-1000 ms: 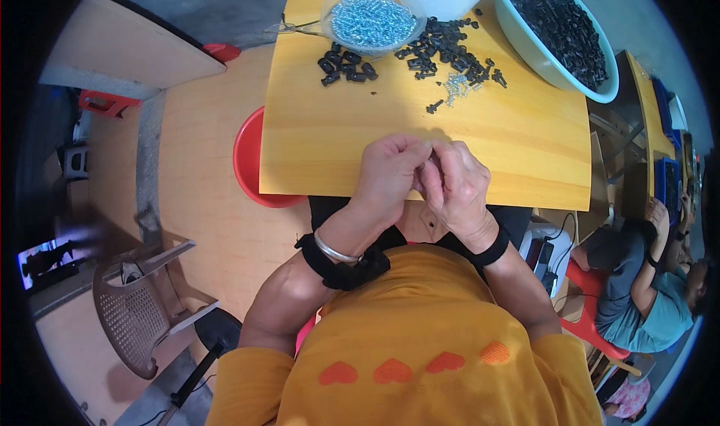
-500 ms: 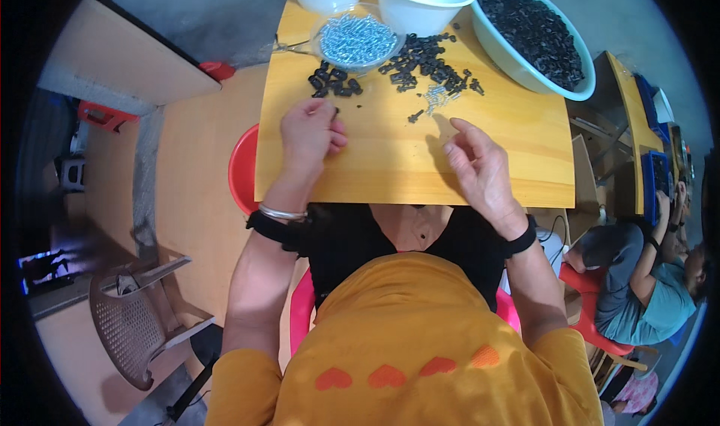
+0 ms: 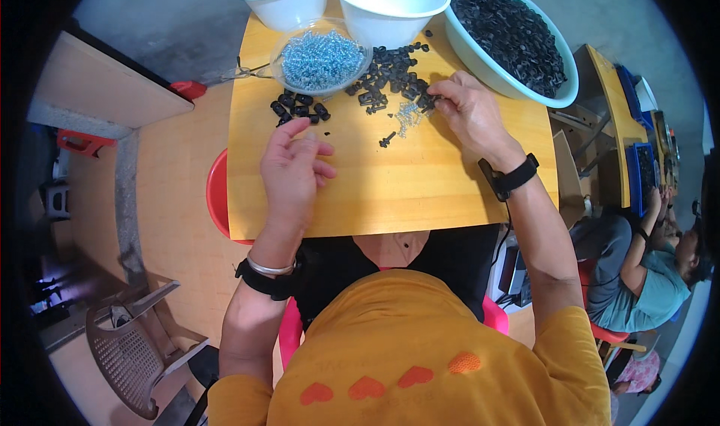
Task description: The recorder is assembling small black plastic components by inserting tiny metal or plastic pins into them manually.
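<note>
My left hand (image 3: 295, 163) hovers over the near left of the wooden table, fingers apart with nothing seen in them. Just beyond its fingertips lies a group of chunky black plastic parts (image 3: 301, 109). My right hand (image 3: 474, 112) reaches to the right end of a pile of small black parts (image 3: 390, 70), thumb and forefinger pinched together; what they grip is too small to make out. Beside those fingertips lie loose silver screws (image 3: 407, 117). A small black piece with a stem (image 3: 387, 139) rests nearer to me. Behind stands a clear bowl of silver screws (image 3: 321, 60).
Two white bowls (image 3: 390, 15) stand at the back, beside a large pale basin (image 3: 568, 88) full of black parts. Scissors (image 3: 244, 72) jut over the table's left edge. A red tub (image 3: 217, 193) sits below that edge. Another person (image 3: 649, 283) sits at the right.
My right hand has moved forward to the black pile and its fingers have closed. My left hand's fingers have opened from a pinch. The view has shifted slightly.
</note>
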{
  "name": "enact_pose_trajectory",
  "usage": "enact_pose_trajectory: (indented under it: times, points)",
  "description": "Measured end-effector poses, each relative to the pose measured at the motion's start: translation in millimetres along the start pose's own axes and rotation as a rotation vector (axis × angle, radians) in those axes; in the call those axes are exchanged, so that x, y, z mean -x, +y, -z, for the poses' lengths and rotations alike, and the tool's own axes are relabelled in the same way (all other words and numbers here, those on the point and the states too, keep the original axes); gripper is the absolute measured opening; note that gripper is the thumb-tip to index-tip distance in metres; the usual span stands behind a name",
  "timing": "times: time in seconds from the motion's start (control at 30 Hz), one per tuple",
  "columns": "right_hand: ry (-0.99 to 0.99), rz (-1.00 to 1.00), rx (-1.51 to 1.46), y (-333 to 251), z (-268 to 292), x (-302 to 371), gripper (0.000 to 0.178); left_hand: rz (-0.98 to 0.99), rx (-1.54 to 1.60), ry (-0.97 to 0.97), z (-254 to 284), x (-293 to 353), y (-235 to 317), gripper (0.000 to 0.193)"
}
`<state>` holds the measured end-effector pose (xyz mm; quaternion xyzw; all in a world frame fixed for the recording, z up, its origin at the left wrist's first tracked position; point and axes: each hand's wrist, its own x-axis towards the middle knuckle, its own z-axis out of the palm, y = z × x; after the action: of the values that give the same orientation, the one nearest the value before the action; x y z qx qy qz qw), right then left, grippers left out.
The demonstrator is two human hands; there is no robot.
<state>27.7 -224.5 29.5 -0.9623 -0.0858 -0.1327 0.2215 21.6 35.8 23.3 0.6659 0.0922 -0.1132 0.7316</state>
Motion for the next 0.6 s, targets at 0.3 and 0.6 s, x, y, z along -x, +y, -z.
enact_pose_trajectory:
  times: [0.3, 0.6]
  points:
    - [-0.044, 0.172, 0.129, 13.4, -14.4, -16.7, 0.013, 0.048, 0.057, -0.174, -23.2, 3.6, -0.9, 0.022]
    - [0.010, 0.050, -0.181, 3.1, 2.4, -11.3, 0.009, 0.041, 0.027, -0.236, -35.4, 14.7, -2.6, 0.019]
